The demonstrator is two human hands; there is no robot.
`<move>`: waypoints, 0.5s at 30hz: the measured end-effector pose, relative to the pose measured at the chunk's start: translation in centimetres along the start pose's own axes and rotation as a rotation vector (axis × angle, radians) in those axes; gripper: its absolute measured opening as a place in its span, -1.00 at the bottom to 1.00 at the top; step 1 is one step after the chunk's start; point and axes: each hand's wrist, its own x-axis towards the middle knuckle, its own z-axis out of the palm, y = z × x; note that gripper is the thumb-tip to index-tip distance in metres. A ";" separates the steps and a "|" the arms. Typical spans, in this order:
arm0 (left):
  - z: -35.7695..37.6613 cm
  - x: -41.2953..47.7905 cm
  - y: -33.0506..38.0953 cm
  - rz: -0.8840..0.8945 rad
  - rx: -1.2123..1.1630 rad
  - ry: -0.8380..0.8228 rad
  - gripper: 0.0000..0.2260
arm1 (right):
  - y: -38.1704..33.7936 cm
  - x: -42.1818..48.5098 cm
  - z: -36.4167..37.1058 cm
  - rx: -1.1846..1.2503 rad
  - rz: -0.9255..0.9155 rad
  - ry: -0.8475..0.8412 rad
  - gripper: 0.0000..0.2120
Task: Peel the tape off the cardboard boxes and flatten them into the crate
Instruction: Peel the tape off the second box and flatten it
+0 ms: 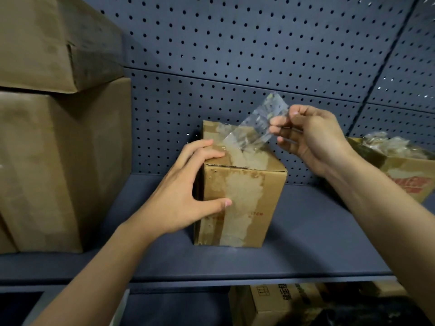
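A small brown cardboard box point(249, 208) stands upright on a dark blue shelf point(306, 243). My left hand point(183, 196) grips its left top corner, fingers on the top and thumb on the front face. My right hand point(310, 135) pinches a strip of clear tape point(254, 128) and holds it up and to the right. The strip's lower end still sticks to the box top. Pale torn patches run down the front of the box. No crate is in view.
Two large cardboard boxes point(47, 149) are stacked at the left of the shelf. An open box point(404, 170) with crumpled wrapping sits at the right. A perforated panel point(235, 55) backs the shelf. Another box point(282, 304) stands on the level below.
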 end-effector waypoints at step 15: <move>0.2 -0.1 0.3 -0.025 -0.013 -0.001 -0.38 | -0.4 0.2 0.0 0.120 0.020 -0.479 -0.66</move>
